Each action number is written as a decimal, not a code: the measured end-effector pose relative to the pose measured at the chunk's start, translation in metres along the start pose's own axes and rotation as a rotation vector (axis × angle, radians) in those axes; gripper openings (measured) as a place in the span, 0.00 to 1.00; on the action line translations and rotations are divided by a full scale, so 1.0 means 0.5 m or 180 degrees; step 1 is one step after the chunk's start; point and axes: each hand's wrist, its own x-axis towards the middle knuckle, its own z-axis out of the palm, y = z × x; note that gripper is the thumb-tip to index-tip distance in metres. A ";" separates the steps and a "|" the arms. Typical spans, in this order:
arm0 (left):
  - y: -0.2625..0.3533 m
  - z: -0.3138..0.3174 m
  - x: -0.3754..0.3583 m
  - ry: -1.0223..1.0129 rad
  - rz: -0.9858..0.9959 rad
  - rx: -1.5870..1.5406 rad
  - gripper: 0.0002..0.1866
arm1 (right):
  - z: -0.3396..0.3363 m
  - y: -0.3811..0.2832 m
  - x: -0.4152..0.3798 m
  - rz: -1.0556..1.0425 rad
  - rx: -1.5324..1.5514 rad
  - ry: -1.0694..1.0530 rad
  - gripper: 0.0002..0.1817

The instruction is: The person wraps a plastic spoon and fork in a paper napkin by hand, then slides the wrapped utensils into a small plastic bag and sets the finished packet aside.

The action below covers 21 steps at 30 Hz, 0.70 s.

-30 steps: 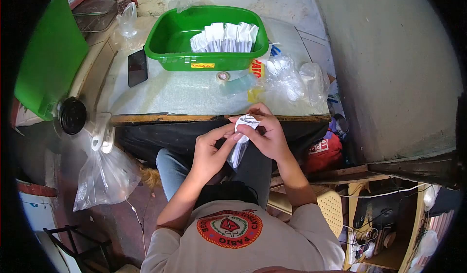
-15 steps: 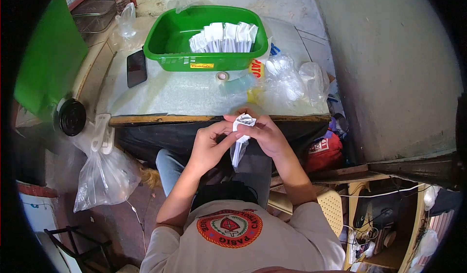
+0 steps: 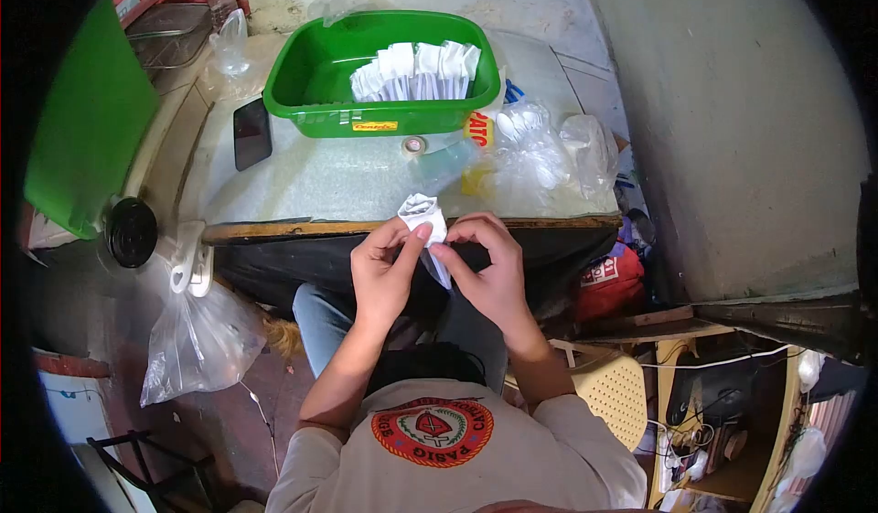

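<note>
Just in front of the table edge, my left hand [image 3: 380, 264] pinches a white tissue-wrapped packet [image 3: 424, 219], thumb on its front. The packet's rolled top faces up, and a narrow white length in clear plastic points down below it. My right hand [image 3: 487, 261] is closed at the packet's lower right side, thumb and fingertips against it. On the table behind stands a green basin [image 3: 320, 122] with a row of similar white packets [image 3: 425, 67] in its right half.
A roll of tape [image 3: 414, 145] lies before the basin, and a phone [image 3: 251, 134] to its left. Clear plastic bags [image 3: 549, 161] and white plastic spoons [image 3: 521, 122] are at the right. A filled plastic bag [image 3: 203, 344] hangs at the left; a grey wall rises on the right.
The packet has shifted left and slightly up, its top now tilted left. My right hand has moved from its top down to its right side, while my left thumb now presses its front.
</note>
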 end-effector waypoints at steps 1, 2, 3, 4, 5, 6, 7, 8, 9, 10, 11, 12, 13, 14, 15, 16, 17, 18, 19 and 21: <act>0.001 -0.001 -0.001 0.0001 0.0057 -0.0034 0.09 | 0.003 0.008 -0.003 0.0092 0.0235 0.0046 0.09; 0.003 -0.004 -0.003 0.0014 0.0120 -0.0067 0.08 | 0.006 0.012 -0.004 0.0177 0.0475 0.0080 0.08; 0.004 -0.009 -0.004 0.0024 0.0127 -0.0063 0.08 | 0.006 0.010 -0.004 0.0171 0.0482 0.0073 0.08; 0.006 -0.015 -0.005 0.0023 0.0069 -0.0077 0.07 | 0.005 0.007 -0.005 0.0127 0.0532 0.0071 0.07; 0.007 -0.018 -0.006 0.0017 0.0013 -0.0091 0.06 | 0.004 0.005 -0.006 0.0083 0.0580 0.0074 0.06; 0.010 -0.016 -0.007 0.0018 0.0019 -0.0089 0.06 | 0.002 0.005 -0.007 0.0078 0.0583 0.0073 0.06; 0.014 -0.014 -0.008 0.0009 0.0091 -0.0208 0.07 | 0.000 0.007 -0.008 0.0133 0.0697 0.0070 0.06; 0.017 -0.012 -0.009 -0.0003 0.0158 -0.0326 0.07 | -0.001 0.008 -0.009 0.0194 0.0811 0.0069 0.05; 0.019 -0.011 -0.011 -0.0007 0.0155 -0.0324 0.07 | 0.000 0.012 -0.010 0.0196 0.0812 0.0074 0.05; 0.019 -0.010 -0.013 0.0004 0.0146 -0.0369 0.07 | 0.002 0.018 -0.012 0.0349 0.1156 0.0062 0.05; 0.020 -0.009 -0.014 0.0014 0.0138 -0.0415 0.08 | 0.003 0.021 -0.014 0.0500 0.1500 0.0051 0.05; 0.021 -0.008 -0.015 0.0006 0.0134 -0.0415 0.08 | 0.002 0.015 -0.013 0.0610 0.1901 0.0010 0.05; 0.023 -0.008 -0.017 -0.0041 0.0168 -0.0465 0.08 | 0.000 0.012 -0.012 0.0611 0.1900 0.0016 0.05; 0.024 -0.008 -0.017 -0.0086 0.0203 -0.0517 0.08 | -0.002 0.010 -0.011 0.0690 0.2071 -0.0030 0.04; 0.026 -0.008 -0.017 -0.0089 0.0203 -0.0518 0.08 | -0.004 0.007 -0.009 0.0770 0.2242 -0.0077 0.03; 0.028 -0.008 -0.018 -0.0164 0.0244 -0.0417 0.09 | -0.006 0.003 -0.006 0.0822 0.2374 -0.0068 0.03; 0.030 -0.009 -0.018 -0.0241 0.0286 -0.0317 0.09 | -0.008 0.002 -0.005 0.0819 0.2373 -0.0068 0.03; 0.032 -0.012 -0.017 -0.0241 0.0291 -0.0316 0.09 | -0.009 0.001 -0.004 0.0736 0.2278 -0.0076 0.03; 0.035 -0.017 -0.018 -0.0344 0.0495 -0.0026 0.10 | -0.010 0.000 -0.003 0.0654 0.2184 -0.0084 0.03; 0.037 -0.025 -0.017 -0.0444 0.0700 0.0268 0.11 | -0.021 -0.001 0.000 0.0388 0.1680 -0.0098 0.04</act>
